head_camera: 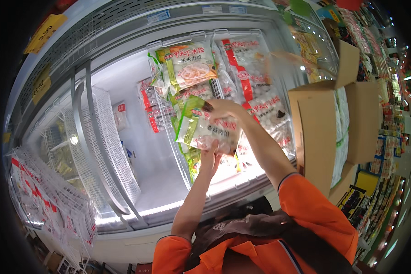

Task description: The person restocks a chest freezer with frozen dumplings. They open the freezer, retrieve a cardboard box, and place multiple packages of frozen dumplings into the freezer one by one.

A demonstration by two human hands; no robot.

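Note:
Both my hands are on one plastic bag of frozen dumplings (205, 132), held tilted over a wire basket in a chest freezer. My left hand (211, 159) grips its lower edge. My right hand (224, 109) lies over its upper part, with the fingers bent onto it. Beneath and behind the bag, similar green-and-white dumpling bags (191, 66) lie in the wire basket (169, 126). To the right, bags with red stripes (245, 65) fill another column.
An opened cardboard box (311, 137) with packed bags stands at the right. Sliding glass lid frames (97, 144) cross the freezer's left part. Red-striped bags (154, 106) lie deeper inside. A wire basket (58, 195) of bags hangs at the lower left. Stocked shelves (380, 191) line the far right.

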